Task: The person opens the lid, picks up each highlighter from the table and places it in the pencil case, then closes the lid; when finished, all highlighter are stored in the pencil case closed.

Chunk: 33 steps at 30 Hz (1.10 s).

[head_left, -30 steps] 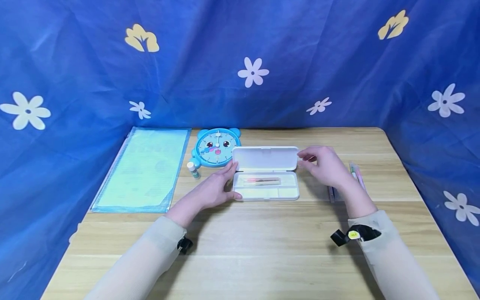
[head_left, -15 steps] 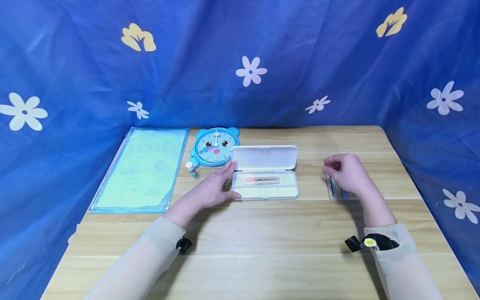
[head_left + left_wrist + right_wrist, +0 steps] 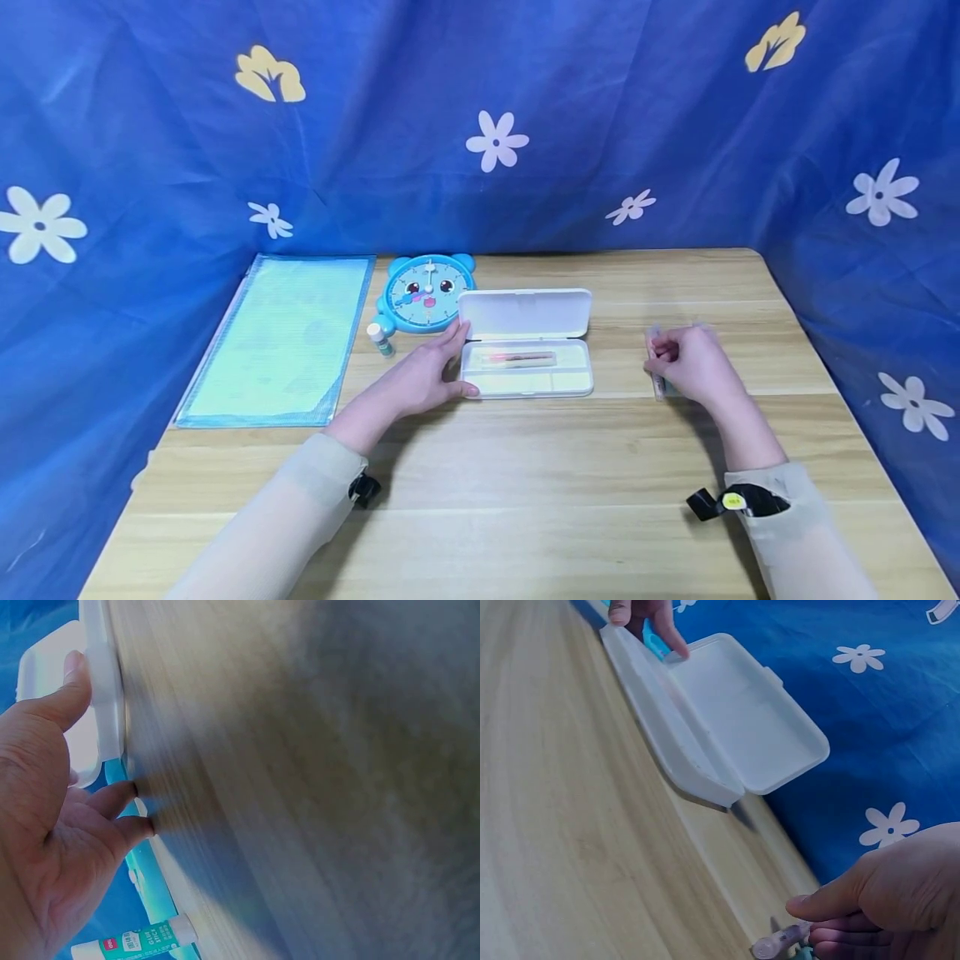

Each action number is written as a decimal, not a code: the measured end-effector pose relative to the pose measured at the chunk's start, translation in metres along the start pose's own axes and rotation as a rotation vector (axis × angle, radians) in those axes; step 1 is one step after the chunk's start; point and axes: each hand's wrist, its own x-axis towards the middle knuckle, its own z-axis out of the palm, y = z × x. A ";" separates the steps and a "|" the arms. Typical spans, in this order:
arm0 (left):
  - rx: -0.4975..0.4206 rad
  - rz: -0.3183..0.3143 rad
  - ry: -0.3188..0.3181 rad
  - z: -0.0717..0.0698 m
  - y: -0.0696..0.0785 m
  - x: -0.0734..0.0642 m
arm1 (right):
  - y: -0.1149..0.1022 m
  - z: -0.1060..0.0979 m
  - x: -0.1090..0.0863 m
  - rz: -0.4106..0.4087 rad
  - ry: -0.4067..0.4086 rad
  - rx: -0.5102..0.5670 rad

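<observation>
An open white pencil case (image 3: 525, 382) stands near the middle of the table, lid tilted back. Slim pens (image 3: 519, 359) with reddish tips lie in its rear compartment. My left hand (image 3: 420, 379) holds the case's left end, thumb at the front corner and index finger at the lid; in the left wrist view the other fingers hang below it. To the right of the case, my right hand (image 3: 696, 364) pinches a pale pinkish pen (image 3: 780, 942) between thumb and fingers, low over the table. More pens lie mostly hidden under this hand, a teal one (image 3: 804, 952) just showing.
Behind the case's left side lies a blue cartoon toy clock (image 3: 429, 312), with a glue stick (image 3: 380, 340) in front of it. A light-blue mesh document pouch (image 3: 277, 333) lies at the left. Blue flowered cloth (image 3: 570, 183) rises along the table's back edge.
My right hand has moved from beside the case's lid rightward to the pens, then lowered and pinched one. My left hand stays on the case. The view has shifted slightly.
</observation>
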 end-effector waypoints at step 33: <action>0.009 0.013 0.011 0.000 0.000 -0.002 | -0.038 -0.012 0.002 -0.131 0.052 0.080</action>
